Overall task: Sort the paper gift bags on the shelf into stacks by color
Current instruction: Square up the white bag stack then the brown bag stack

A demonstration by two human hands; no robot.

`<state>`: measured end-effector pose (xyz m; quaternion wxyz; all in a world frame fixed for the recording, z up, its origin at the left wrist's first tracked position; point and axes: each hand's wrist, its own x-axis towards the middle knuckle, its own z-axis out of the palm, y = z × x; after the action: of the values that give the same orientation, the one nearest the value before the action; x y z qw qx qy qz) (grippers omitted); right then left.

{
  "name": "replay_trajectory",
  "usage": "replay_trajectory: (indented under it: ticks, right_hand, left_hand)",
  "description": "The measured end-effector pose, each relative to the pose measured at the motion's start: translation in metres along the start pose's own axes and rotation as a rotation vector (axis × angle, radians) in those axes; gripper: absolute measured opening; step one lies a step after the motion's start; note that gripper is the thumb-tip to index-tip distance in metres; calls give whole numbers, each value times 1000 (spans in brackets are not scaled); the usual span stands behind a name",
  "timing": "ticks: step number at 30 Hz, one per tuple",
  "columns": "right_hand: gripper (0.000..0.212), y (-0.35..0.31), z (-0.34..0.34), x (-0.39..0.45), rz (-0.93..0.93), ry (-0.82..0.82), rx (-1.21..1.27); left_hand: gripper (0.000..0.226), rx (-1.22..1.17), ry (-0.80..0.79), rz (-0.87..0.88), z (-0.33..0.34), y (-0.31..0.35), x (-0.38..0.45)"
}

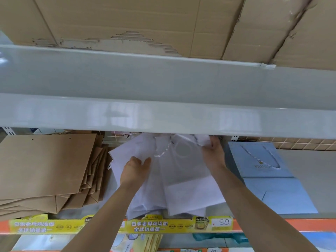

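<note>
We rest our left hand point(135, 169), fingers loose, on the white bags point(183, 180) fanned mid-shelf point(300, 160) at its front edge, our right hand point(212, 151) pinching their tops, with brown bags point(45, 170) toward the left end and a blue bag point(269, 179) toward the right.

A shop: metal display shelving point(163, 117) edged with a price tag point(222, 222) and product advertising strips point(149, 226).
</note>
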<state>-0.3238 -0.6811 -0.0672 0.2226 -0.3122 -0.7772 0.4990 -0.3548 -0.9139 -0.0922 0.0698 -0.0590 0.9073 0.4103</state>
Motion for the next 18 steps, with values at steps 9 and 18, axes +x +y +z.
replay_trajectory:
  ticks: [9,18]
  right_hand:
    - [68,12,42,-11,227,-257,-75]
    - [26,32,-22,-1,282,-98,-72]
  left_hand:
    - [75,89,11,52,17,11,-22]
    - [42,-176,-213,90,41,47,-49]
